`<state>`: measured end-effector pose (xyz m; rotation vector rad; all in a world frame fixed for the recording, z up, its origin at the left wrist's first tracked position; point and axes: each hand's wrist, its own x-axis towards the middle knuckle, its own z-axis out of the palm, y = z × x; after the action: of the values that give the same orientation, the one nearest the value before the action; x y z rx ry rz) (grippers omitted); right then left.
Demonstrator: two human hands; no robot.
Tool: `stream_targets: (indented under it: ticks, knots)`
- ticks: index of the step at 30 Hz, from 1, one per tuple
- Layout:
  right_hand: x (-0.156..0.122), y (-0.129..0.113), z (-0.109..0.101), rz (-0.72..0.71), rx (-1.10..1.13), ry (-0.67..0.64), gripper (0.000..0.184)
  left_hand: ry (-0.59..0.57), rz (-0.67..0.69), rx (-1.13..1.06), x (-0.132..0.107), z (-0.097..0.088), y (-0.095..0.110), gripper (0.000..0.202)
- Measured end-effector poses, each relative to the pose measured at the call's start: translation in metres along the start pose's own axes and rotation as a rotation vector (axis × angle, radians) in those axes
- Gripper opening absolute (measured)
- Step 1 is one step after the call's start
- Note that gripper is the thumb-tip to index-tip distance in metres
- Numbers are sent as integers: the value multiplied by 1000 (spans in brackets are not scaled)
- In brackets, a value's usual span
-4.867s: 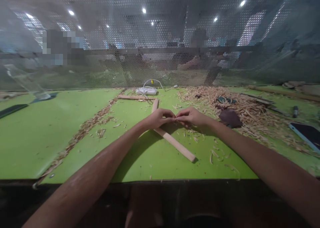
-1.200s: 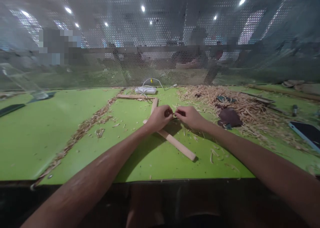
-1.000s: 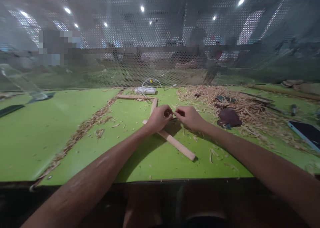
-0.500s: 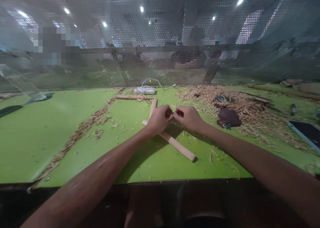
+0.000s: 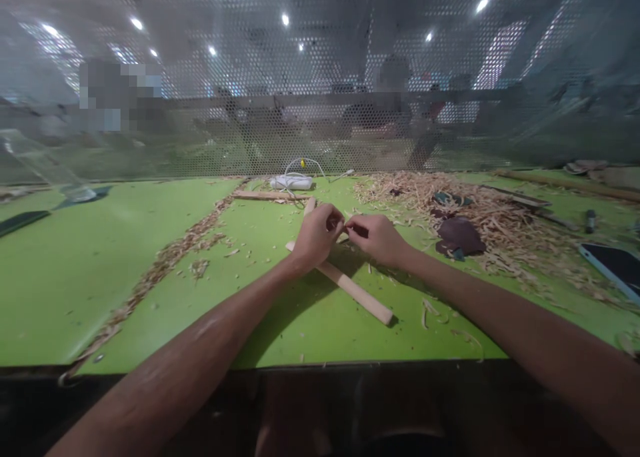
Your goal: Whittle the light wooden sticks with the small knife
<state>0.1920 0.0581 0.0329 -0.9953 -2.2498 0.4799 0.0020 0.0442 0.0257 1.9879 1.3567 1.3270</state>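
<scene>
My left hand (image 5: 319, 235) and my right hand (image 5: 376, 238) meet fingertip to fingertip above the green tabletop (image 5: 260, 270). Each is closed in a pinch, and whatever lies between the fingertips is too small to make out. Beneath my left hand a rounded wooden stick (image 5: 356, 290) lies slantwise, partly hidden by that hand. Another wooden piece (image 5: 311, 205) shows just beyond my left hand, and a longer wooden strip (image 5: 270, 195) lies across the table behind it.
Curly wood shavings (image 5: 410, 190) heap at the back right, with dark red sandpaper-like sheets (image 5: 459, 235) on them. A phone (image 5: 613, 267) lies far right. A white power strip (image 5: 291, 181) stands before the mesh screen (image 5: 310, 123). A clear bottle-like container (image 5: 50, 167) leans at left.
My two hands have shifted slightly, with the fingertips still together. The camera view has moved a little; the wooden stick lies as before.
</scene>
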Motion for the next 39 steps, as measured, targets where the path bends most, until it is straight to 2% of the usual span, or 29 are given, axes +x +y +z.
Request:
stream_targets:
  ticks: [5,8,11,15,21,26,34,39]
  knots:
    - [2,11,-10,95,41,141,39,-58,-78,-112,3,-3,-3,8]
    - [4,17,-14,111,106,172,35,-118,-150,-186,3,-3,-4,10]
    - [5,16,-16,79,152,92,23,-203,-169,-235,2,-3,-3,9]
    - [5,13,-19,-21,116,-77,23,-236,-135,-241,1,-6,-2,8]
    - [5,16,-20,-110,64,-49,22,-219,-119,-235,3,-6,-7,15]
    - [6,20,-20,-79,48,-42,18,-310,-131,-280,5,-4,-10,9]
    - [4,10,-22,-8,159,-99,21,-311,-166,-301,5,-3,-8,8]
    - [4,13,-22,91,301,-140,24,-343,-175,-335,6,-6,-7,8]
